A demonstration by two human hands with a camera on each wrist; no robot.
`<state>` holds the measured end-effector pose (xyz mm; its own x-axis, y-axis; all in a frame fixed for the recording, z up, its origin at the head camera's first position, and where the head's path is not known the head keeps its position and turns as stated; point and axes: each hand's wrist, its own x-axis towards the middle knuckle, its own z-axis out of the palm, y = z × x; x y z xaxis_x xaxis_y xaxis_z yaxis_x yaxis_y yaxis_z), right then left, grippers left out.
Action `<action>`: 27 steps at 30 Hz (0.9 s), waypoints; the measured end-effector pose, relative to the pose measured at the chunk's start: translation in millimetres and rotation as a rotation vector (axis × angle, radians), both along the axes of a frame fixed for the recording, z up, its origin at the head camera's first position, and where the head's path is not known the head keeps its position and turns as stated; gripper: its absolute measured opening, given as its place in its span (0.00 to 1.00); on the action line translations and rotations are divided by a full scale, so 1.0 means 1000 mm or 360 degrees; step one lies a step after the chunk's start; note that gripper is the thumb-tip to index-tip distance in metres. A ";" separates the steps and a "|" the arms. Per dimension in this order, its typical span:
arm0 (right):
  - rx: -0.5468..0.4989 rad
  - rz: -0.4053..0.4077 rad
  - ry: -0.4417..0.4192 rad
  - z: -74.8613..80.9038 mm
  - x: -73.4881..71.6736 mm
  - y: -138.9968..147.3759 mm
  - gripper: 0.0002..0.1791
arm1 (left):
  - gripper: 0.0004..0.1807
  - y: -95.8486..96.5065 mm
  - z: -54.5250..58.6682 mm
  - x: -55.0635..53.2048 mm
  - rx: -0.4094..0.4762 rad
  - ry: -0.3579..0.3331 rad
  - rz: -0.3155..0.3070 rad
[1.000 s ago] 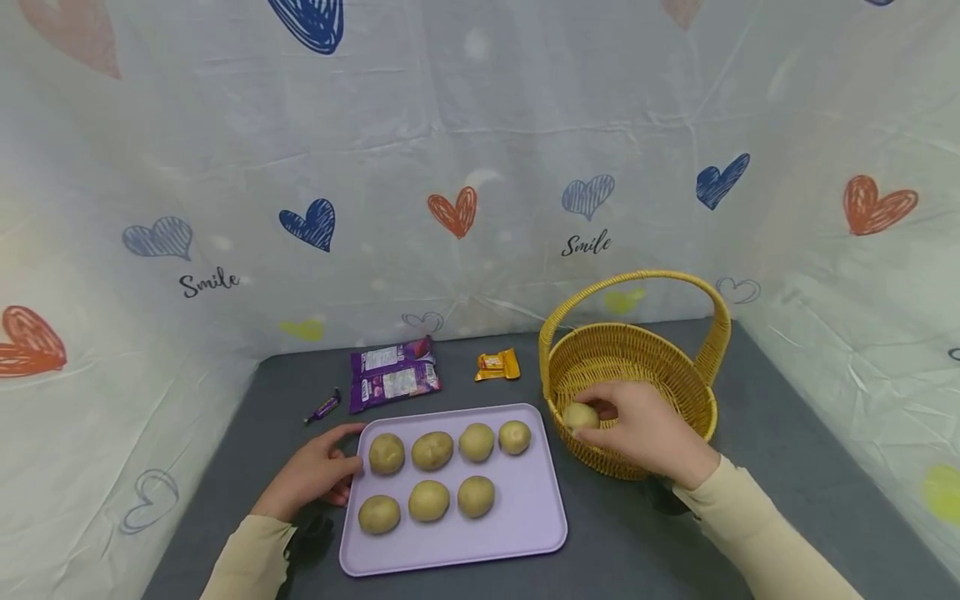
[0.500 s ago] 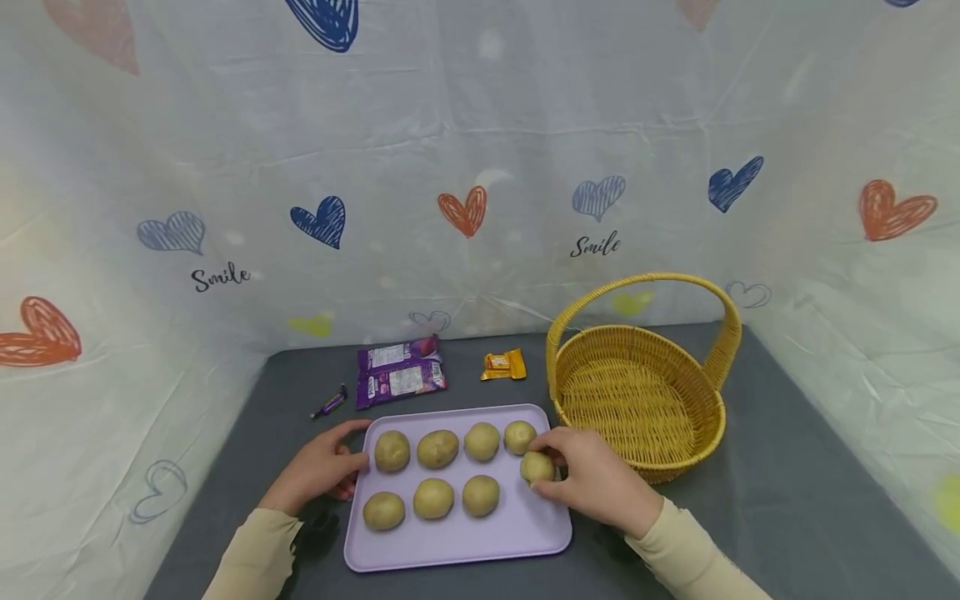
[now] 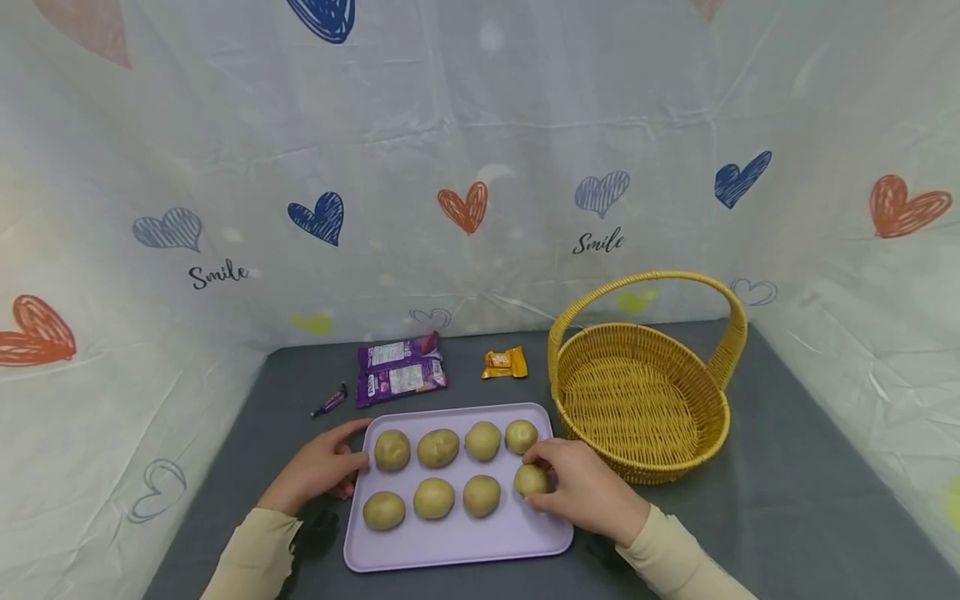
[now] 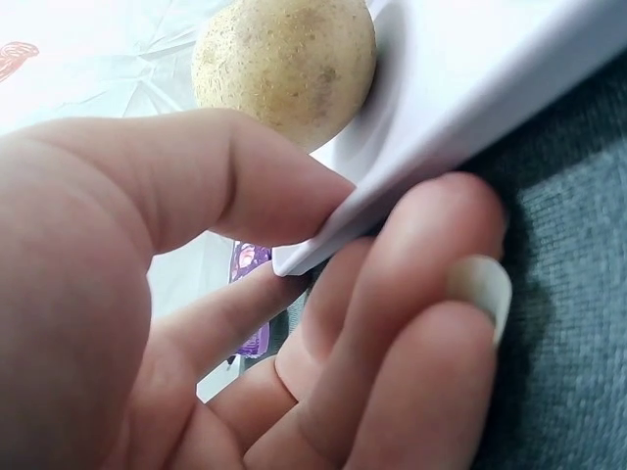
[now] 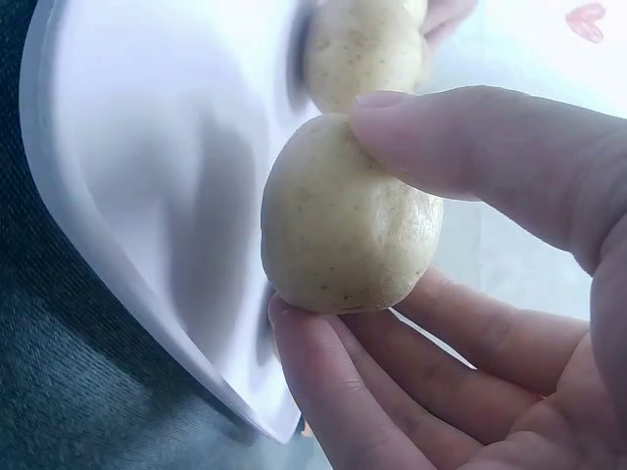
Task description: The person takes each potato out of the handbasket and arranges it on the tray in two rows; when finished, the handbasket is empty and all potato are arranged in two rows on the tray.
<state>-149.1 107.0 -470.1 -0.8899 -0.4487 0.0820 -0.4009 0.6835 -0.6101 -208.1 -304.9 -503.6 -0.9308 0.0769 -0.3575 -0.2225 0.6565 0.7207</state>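
Observation:
A lilac tray (image 3: 450, 546) carries several potatoes in two rows. My right hand (image 3: 588, 492) pinches a small round potato (image 3: 528, 481) between thumb and fingers, over the right end of the front row. In the right wrist view, that potato (image 5: 343, 215) sits at the tray's surface, and whether it touches cannot be made out. At the tray's left edge, my left hand (image 3: 318, 468) grips the rim. The left wrist view shows the thumb on the rim (image 4: 460, 127) with fingers curled beneath, close to a potato (image 4: 284, 73) on the tray.
To the right of the tray stands a yellow wicker basket (image 3: 630, 408) with a tall handle and nothing inside. Behind the tray lie purple snack packets (image 3: 401, 367), an orange-yellow wrapped snack (image 3: 504, 363) and a small purple candy (image 3: 329, 401). A printed curtain hangs behind.
My right hand has brought the potato from inside the basket leftward over the tray, then slightly lower and nearer its surface. The left hand keeps its hold on the rim.

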 end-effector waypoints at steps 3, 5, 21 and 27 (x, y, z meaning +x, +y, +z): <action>0.0005 -0.0001 0.0002 -0.002 0.001 -0.001 0.22 | 0.40 0.000 0.000 0.001 -0.0009 -0.0003 0.0001; 0.0006 0.0002 0.0011 -0.004 0.001 -0.002 0.22 | 0.40 0.000 0.001 0.001 -0.0014 -0.0002 -0.0002; 0.0007 0.0013 0.0021 -0.008 0.001 -0.006 0.22 | 0.40 -0.002 -0.001 0.001 -0.0023 0.0003 0.0016; 0.0003 0.0013 0.0035 -0.008 0.002 -0.007 0.22 | 0.40 -0.002 -0.001 0.002 -0.0022 0.0003 0.0019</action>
<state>-147.5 99.8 -478.0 -0.8843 -0.4560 0.1009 -0.4198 0.6813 -0.5996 -206.0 -306.5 -504.2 -0.9322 0.0611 -0.3569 -0.2291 0.6638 0.7120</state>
